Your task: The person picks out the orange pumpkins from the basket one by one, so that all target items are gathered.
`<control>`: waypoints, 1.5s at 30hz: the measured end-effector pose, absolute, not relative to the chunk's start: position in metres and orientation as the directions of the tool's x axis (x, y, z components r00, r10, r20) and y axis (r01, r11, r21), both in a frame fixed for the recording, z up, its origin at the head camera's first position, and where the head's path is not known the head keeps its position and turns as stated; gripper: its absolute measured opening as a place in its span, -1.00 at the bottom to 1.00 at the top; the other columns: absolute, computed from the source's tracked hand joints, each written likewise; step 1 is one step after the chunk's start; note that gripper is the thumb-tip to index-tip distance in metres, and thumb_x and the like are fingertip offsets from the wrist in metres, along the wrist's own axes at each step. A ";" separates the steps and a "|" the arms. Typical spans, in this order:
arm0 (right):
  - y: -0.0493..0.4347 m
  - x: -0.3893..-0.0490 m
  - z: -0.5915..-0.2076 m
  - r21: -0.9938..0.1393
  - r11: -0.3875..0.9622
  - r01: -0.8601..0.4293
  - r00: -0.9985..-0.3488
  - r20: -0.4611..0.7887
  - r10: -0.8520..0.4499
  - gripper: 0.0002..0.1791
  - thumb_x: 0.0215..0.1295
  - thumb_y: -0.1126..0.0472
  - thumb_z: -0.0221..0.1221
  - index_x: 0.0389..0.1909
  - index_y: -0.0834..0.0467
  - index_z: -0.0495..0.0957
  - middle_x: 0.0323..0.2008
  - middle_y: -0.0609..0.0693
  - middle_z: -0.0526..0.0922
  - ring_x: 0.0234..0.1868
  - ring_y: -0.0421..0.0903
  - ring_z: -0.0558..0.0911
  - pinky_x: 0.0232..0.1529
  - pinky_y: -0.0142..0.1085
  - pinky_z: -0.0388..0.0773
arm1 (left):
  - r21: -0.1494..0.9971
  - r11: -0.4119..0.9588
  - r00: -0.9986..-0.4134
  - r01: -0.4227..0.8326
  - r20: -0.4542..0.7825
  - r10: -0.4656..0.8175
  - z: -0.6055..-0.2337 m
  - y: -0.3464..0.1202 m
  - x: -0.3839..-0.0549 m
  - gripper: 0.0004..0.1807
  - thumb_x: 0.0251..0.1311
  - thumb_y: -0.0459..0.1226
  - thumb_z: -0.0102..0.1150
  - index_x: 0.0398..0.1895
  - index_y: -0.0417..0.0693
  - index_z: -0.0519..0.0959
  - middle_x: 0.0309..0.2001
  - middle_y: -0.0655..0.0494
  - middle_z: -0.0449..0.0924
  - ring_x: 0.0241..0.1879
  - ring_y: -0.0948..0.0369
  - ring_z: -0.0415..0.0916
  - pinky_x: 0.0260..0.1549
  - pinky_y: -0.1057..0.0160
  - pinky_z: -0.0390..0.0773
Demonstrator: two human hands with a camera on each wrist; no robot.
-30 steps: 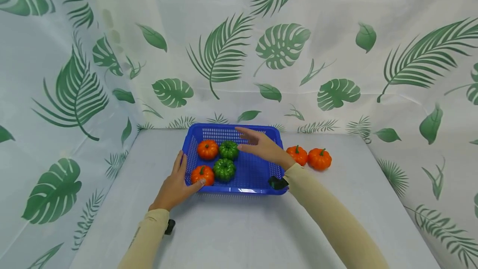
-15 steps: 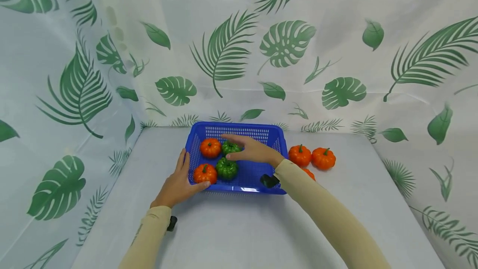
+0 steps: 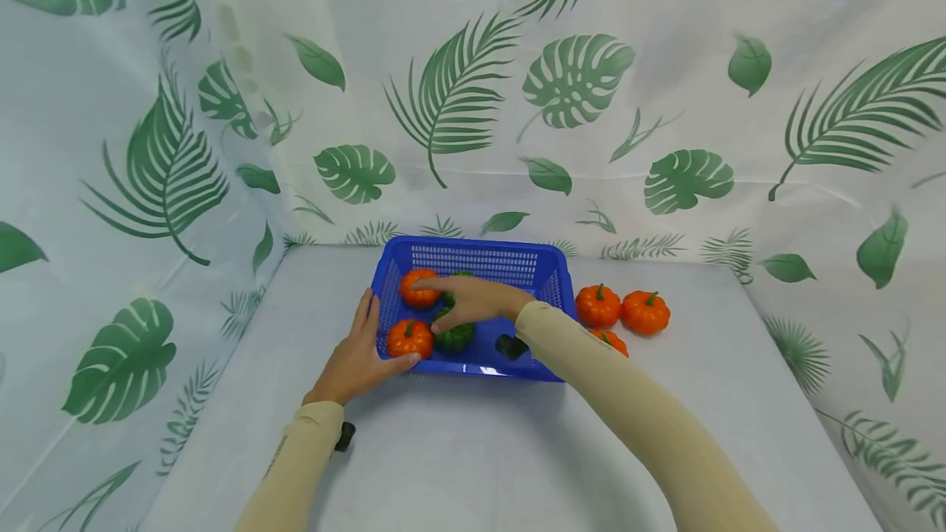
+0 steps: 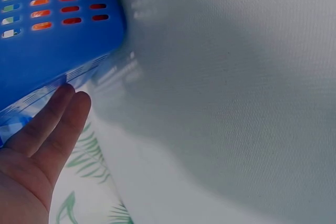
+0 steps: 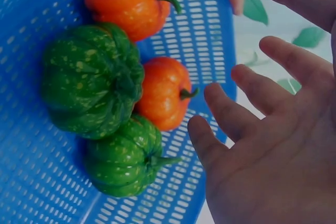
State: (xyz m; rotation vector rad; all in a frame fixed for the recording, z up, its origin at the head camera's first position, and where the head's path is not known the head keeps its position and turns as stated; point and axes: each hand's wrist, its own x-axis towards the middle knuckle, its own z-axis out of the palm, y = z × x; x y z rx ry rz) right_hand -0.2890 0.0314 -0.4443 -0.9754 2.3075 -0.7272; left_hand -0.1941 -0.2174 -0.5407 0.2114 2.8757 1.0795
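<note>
A blue perforated plastic basket [image 3: 480, 242] holds two orange pumpkins and two green ones at its left end. My left hand [image 3: 355, 364] rests at its front left corner, fingers straight along the outer wall and thumb at the front rim; the left wrist view shows two fingertips [image 4: 79, 103] at the wall. Palm down, my right hand [image 3: 476, 300] hovers over the pumpkins with fingers extended, partly hiding the green pumpkins. In the right wrist view, the larger green pumpkin [image 5: 84, 82] lies between the orange pumpkin [image 5: 126, 1] and the other green one [image 5: 123, 161]. The hand grips nothing.
Just right of the basket sit three more orange pumpkins [image 3: 646, 313], one partly hidden by the right sleeve [image 3: 628, 401]. A white table [image 3: 443, 450] bears everything. Leaf-printed sheets [image 3: 473, 105] rise behind and at both sides.
My right hand has moved left across the basket, from its middle to above the pumpkins. The left hand stays at the corner. A third loose orange pumpkin has come into view beside the right forearm.
</note>
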 end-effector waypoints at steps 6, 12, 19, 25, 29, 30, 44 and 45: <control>0.019 -0.292 -0.446 -0.598 0.614 -0.515 -0.576 -0.288 -0.765 -0.11 0.43 0.07 0.40 0.70 -0.07 0.24 0.64 0.11 0.24 0.62 0.18 0.23 0.55 0.22 0.17 | 0.664 0.740 -0.988 0.109 -0.013 0.157 -0.543 -0.217 -0.197 0.42 0.19 0.38 0.37 0.77 -0.13 -0.26 0.76 0.09 -0.52 0.42 -0.41 0.36 0.29 -0.38 0.45; 0.005 -0.294 -0.451 -0.580 0.624 -0.523 -0.552 -0.327 -0.767 -0.12 0.44 0.12 0.40 0.70 -0.05 0.25 0.63 0.06 0.27 0.60 0.15 0.26 0.55 0.19 0.20 | 0.669 0.735 -0.989 0.111 0.001 0.149 -0.543 -0.219 -0.196 0.44 0.16 0.43 0.36 0.78 -0.11 -0.23 0.76 0.11 -0.48 0.40 -0.40 0.39 0.27 -0.38 0.47; -0.007 -0.292 -0.458 -0.518 0.630 -0.579 -0.517 -0.365 -0.774 -0.12 0.40 0.11 0.43 0.66 0.14 0.29 0.56 0.14 0.39 0.53 0.12 0.38 0.54 0.11 0.26 | 0.680 0.725 -0.989 0.105 -0.006 0.149 -0.545 -0.220 -0.197 0.45 0.16 0.44 0.34 0.77 -0.12 -0.26 0.76 0.10 -0.50 0.45 -0.39 0.33 0.31 -0.36 0.44; -0.014 -0.291 -0.467 -0.521 0.638 -0.567 -0.516 -0.378 -0.768 -0.12 0.36 0.11 0.47 0.64 0.13 0.32 0.55 0.10 0.41 0.52 0.07 0.41 0.52 0.06 0.31 | 0.683 0.721 -0.989 0.113 0.010 0.146 -0.543 -0.220 -0.197 0.45 0.15 0.45 0.34 0.77 -0.12 -0.25 0.76 0.10 -0.49 0.46 -0.39 0.32 0.31 -0.35 0.43; -0.018 -0.293 -0.472 -0.518 0.649 -0.557 -0.521 -0.391 -0.759 -0.11 0.32 0.14 0.49 0.62 0.12 0.36 0.53 0.07 0.44 0.51 0.05 0.43 0.51 0.02 0.33 | 0.679 0.725 -0.989 0.117 0.013 0.147 -0.540 -0.220 -0.196 0.44 0.16 0.45 0.34 0.78 -0.12 -0.25 0.76 0.10 -0.48 0.44 -0.39 0.35 0.30 -0.34 0.46; -0.019 -0.293 -0.473 -0.512 0.653 -0.559 -0.520 -0.397 -0.756 -0.12 0.32 0.14 0.49 0.63 0.12 0.36 0.52 0.07 0.45 0.50 0.04 0.43 0.51 0.01 0.34 | 0.679 0.725 -0.989 0.118 0.014 0.149 -0.539 -0.220 -0.196 0.44 0.16 0.45 0.34 0.78 -0.11 -0.25 0.76 0.10 -0.48 0.43 -0.38 0.36 0.30 -0.34 0.46; -0.027 -0.298 -0.482 -0.447 0.681 -0.580 -0.519 -0.441 -0.732 -0.15 0.37 0.18 0.47 0.63 0.06 0.36 0.49 0.04 0.49 0.44 0.00 0.48 0.53 -0.02 0.31 | 0.685 0.718 -0.989 0.121 0.019 0.149 -0.540 -0.222 -0.198 0.43 0.17 0.44 0.34 0.78 -0.09 -0.25 0.76 0.12 -0.48 0.48 -0.37 0.29 0.32 -0.37 0.42; -0.027 -0.299 -0.483 -0.452 0.684 -0.573 -0.523 -0.441 -0.730 -0.16 0.36 0.19 0.47 0.63 0.04 0.37 0.48 0.04 0.50 0.43 0.00 0.49 0.53 -0.01 0.31 | 0.685 0.718 -0.989 0.121 0.020 0.148 -0.540 -0.222 -0.198 0.43 0.17 0.44 0.34 0.78 -0.09 -0.25 0.76 0.13 -0.48 0.48 -0.37 0.29 0.32 -0.36 0.42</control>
